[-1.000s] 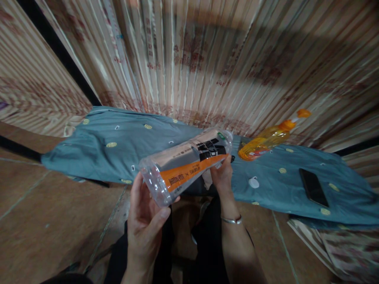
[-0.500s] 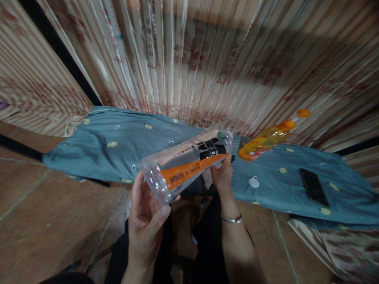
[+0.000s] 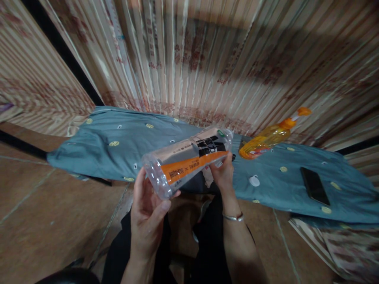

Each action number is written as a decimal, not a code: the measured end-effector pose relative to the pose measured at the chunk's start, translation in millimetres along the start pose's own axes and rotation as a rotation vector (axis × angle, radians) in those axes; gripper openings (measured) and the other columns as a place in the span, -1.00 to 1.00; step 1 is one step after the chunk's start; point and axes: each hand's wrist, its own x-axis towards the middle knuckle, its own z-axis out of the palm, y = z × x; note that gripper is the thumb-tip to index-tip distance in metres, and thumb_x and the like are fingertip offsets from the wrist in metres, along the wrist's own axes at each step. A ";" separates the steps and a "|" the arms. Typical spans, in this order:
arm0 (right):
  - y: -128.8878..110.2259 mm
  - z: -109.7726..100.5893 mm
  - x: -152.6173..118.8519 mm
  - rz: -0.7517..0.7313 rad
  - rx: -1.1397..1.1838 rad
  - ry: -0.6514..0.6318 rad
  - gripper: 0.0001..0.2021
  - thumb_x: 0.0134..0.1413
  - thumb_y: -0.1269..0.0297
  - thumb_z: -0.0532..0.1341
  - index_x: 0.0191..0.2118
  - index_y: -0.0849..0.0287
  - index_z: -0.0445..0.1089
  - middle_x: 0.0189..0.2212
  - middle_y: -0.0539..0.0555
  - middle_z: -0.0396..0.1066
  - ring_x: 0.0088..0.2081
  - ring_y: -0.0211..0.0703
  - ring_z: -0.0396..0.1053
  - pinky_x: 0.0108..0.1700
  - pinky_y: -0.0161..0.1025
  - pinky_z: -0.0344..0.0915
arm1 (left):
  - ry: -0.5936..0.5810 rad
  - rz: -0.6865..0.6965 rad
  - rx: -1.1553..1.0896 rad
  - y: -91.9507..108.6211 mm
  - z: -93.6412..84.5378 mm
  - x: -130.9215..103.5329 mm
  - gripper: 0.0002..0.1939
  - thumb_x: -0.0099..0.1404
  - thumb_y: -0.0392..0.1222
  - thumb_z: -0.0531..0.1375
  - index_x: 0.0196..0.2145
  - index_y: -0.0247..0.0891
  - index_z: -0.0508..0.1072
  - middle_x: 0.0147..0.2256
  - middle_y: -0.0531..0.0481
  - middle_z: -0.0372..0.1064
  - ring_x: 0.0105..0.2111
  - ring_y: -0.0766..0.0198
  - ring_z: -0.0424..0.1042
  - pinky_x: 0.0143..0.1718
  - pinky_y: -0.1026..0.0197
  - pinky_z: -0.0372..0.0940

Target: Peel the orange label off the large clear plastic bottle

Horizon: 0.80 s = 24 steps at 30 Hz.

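Observation:
A clear plastic bottle [image 3: 189, 157] with an orange, grey and black label lies tilted across both my hands, above the cloth-covered table. My left hand [image 3: 148, 217] supports its lower left end, with the fingers behind it and the thumb along the near side. Around the right end of the bottle, my right hand [image 3: 222, 173] is wrapped, a silver bracelet on its wrist; the fingertips are partly hidden by the bottle.
The narrow table has a blue-green cloth [image 3: 118, 138]. To the right stand a yellow-orange pump bottle [image 3: 265, 142], a small white round item [image 3: 254, 181] and a black phone [image 3: 314, 186]. Striped curtains [image 3: 189, 59] hang behind; black poles [image 3: 65, 55] rise at the left.
The left end of the bottle has risen slightly, and its label has turned a little. Both hands keep their hold. The view has shifted slightly.

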 end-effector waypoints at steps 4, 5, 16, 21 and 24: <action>0.5 -5.4 -1.0 -0.079 0.137 -0.041 -0.18 0.06 -0.08 0.24 0.33 0.24 0.04 0.20 0.38 0.34 0.13 0.18 0.41 0.12 0.10 0.35 | -0.061 -0.009 0.005 0.1 -4.1 0.6 -0.24 0.15 -0.25 0.44 0.26 0.09 0.37 0.31 -0.10 0.27 0.14 -0.04 0.46 -0.14 0.18 0.59; 0.6 -6.8 -1.2 -0.097 0.166 -0.055 -0.18 0.10 -0.12 0.20 0.35 0.24 0.02 0.23 0.38 0.30 0.16 0.16 0.39 0.15 0.08 0.33 | -0.067 -0.011 0.005 0.4 -5.0 0.8 -0.24 0.15 -0.25 0.44 0.27 0.09 0.37 0.32 -0.10 0.26 0.14 -0.04 0.46 -0.14 0.18 0.58; 14.2 -6.1 4.1 -0.010 0.240 0.008 -0.34 0.35 -0.20 -0.16 0.21 0.19 0.32 0.12 0.27 0.42 0.18 0.06 0.36 0.22 0.08 0.25 | -0.047 0.008 0.018 0.8 -3.6 1.8 -0.25 0.16 -0.23 0.45 0.26 0.09 0.37 0.31 -0.09 0.28 0.13 0.00 0.46 -0.15 0.21 0.57; 22.9 -4.3 7.7 0.010 0.273 0.042 -0.36 0.34 -0.20 -0.14 0.17 0.18 0.35 0.08 0.26 0.45 0.15 0.08 0.38 0.16 0.09 0.30 | -0.070 0.003 0.031 1.7 -4.7 2.3 -0.25 0.17 -0.24 0.43 0.27 0.12 0.36 0.32 -0.07 0.26 0.14 0.01 0.46 -0.14 0.22 0.57; 19.6 -7.6 6.7 -0.003 0.274 0.026 -0.37 0.33 -0.19 -0.11 0.20 0.18 0.32 0.09 0.25 0.45 0.13 0.07 0.39 0.14 0.08 0.32 | -0.072 -0.003 0.032 2.4 -4.3 2.6 -0.26 0.18 -0.23 0.43 0.27 0.13 0.35 0.33 -0.06 0.25 0.15 0.01 0.45 -0.14 0.22 0.57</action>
